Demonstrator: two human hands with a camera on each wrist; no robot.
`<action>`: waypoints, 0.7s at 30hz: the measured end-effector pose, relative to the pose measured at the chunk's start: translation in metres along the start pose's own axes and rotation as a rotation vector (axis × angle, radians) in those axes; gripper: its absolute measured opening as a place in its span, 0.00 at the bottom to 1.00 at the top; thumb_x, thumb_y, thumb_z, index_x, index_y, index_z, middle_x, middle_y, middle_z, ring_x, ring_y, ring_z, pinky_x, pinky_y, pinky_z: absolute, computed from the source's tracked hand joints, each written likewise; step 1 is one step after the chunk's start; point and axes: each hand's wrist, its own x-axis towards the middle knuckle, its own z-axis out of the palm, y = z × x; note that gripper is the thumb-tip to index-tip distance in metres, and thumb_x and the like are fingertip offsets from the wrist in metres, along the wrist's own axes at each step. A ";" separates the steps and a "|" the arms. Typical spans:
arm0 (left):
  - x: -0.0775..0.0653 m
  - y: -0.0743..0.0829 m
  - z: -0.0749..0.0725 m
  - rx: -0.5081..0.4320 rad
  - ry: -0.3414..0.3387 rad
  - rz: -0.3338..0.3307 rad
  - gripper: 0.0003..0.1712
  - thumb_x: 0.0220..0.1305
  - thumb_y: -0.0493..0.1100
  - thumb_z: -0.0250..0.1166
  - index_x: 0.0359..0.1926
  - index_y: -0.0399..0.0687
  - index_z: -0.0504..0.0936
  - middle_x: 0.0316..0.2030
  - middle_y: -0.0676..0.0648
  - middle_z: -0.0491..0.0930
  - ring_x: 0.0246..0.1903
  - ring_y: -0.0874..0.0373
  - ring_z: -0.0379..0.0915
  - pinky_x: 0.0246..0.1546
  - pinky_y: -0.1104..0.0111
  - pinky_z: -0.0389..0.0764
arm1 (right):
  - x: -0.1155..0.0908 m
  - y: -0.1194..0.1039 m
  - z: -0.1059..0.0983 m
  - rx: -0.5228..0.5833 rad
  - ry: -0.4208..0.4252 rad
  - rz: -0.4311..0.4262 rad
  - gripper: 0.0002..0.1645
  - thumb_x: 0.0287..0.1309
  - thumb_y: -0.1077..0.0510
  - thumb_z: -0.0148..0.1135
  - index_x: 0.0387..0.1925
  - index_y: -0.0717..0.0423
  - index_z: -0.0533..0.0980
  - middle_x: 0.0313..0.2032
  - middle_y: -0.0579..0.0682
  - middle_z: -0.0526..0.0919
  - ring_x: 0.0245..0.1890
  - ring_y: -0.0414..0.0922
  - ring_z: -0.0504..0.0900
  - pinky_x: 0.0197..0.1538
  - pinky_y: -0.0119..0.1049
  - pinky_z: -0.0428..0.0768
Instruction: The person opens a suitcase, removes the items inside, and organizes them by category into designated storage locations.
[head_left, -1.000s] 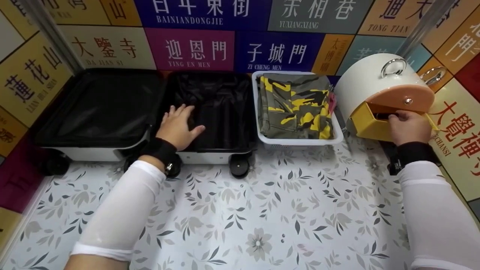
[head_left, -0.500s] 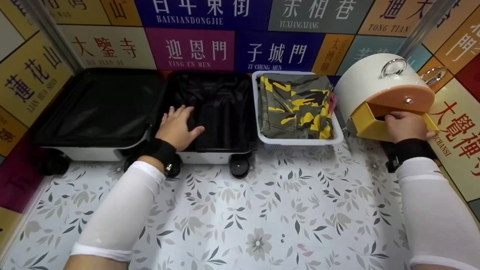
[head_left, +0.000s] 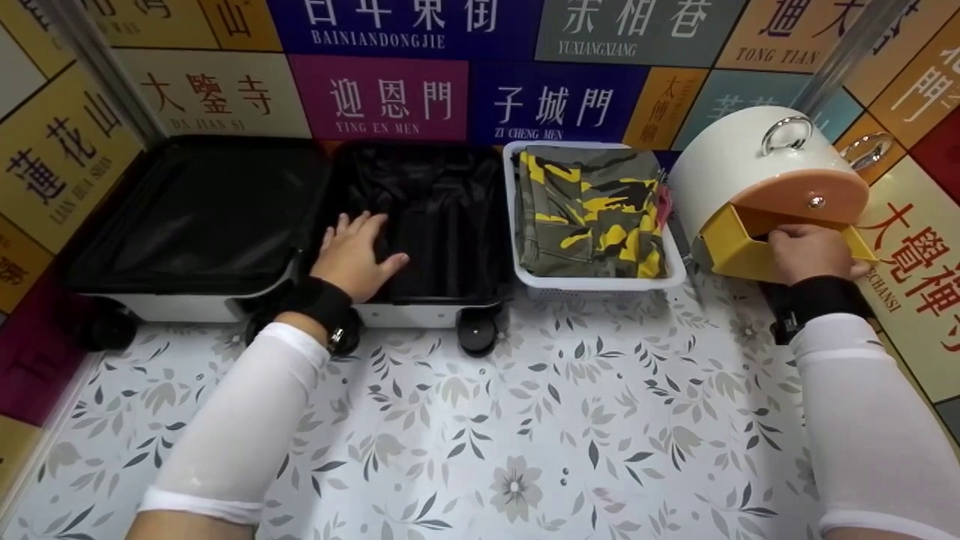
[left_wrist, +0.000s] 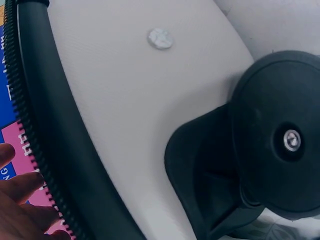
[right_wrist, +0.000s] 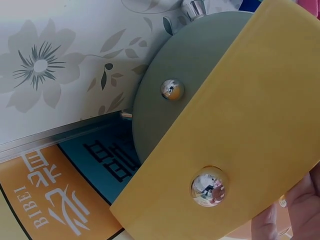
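Note:
My left hand point(head_left: 352, 255) lies with fingers spread over the right half of an open suitcase point(head_left: 442, 225), lined in black. In the left wrist view its fingers point(left_wrist: 30, 187) show beside the zipper point(left_wrist: 31, 162). At the right, my right hand point(head_left: 814, 251) reaches over the front of a pulled-out yellow drawer point(head_left: 739, 251) in a white drum-shaped storage box point(head_left: 735, 150). Fingers point(right_wrist: 265, 222) show at the drawer's edge in the right wrist view, near its front with a round silver knob point(right_wrist: 209, 186). Cannot tell whether the right hand holds anything; the drawer's inside is mostly hidden.
Left of that half stands the suitcase's other black-lined half point(head_left: 202, 217). A white basket point(head_left: 600, 283) with folded yellow-and-grey camouflage clothing point(head_left: 592, 210) sits between suitcase and storage box. Black wheels point(head_left: 478, 332) stick out in front. A lettered wall point(head_left: 397, 97) closes off the back.
My right hand has shifted slightly left over the drawer and turned, and now covers most of the dark thing seen inside it earlier. The left hand has stayed in place.

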 end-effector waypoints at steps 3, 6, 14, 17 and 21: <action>0.000 0.000 0.000 0.001 0.000 0.000 0.47 0.71 0.63 0.66 0.81 0.48 0.61 0.82 0.35 0.55 0.82 0.28 0.40 0.82 0.38 0.42 | 0.001 0.000 0.000 -0.007 0.004 0.000 0.24 0.70 0.44 0.51 0.39 0.49 0.90 0.15 0.20 0.71 0.66 0.65 0.70 0.69 0.74 0.38; 0.000 0.000 0.000 -0.003 -0.002 0.002 0.47 0.71 0.62 0.66 0.81 0.48 0.61 0.82 0.35 0.55 0.82 0.28 0.40 0.82 0.38 0.42 | 0.001 0.000 0.000 -0.016 0.008 -0.005 0.24 0.70 0.45 0.50 0.34 0.48 0.89 0.19 0.24 0.75 0.65 0.67 0.70 0.69 0.75 0.39; 0.000 0.001 0.000 -0.002 0.003 0.007 0.46 0.72 0.62 0.66 0.81 0.47 0.62 0.81 0.34 0.55 0.82 0.28 0.40 0.82 0.37 0.42 | -0.002 0.000 0.005 -0.018 0.016 -0.008 0.30 0.73 0.41 0.44 0.43 0.55 0.88 0.27 0.43 0.86 0.66 0.69 0.70 0.71 0.74 0.39; -0.001 0.001 0.000 -0.005 0.001 0.006 0.46 0.71 0.62 0.66 0.81 0.47 0.62 0.82 0.34 0.55 0.82 0.28 0.40 0.82 0.37 0.42 | -0.006 0.001 0.008 0.014 0.044 0.010 0.34 0.75 0.40 0.42 0.65 0.55 0.81 0.59 0.56 0.87 0.73 0.66 0.68 0.75 0.69 0.38; -0.001 0.000 0.000 -0.003 0.002 0.004 0.46 0.71 0.63 0.66 0.81 0.48 0.62 0.82 0.35 0.55 0.82 0.28 0.40 0.82 0.38 0.42 | -0.014 0.006 0.014 0.153 0.161 0.114 0.35 0.76 0.43 0.45 0.78 0.49 0.66 0.79 0.50 0.66 0.81 0.56 0.59 0.81 0.56 0.39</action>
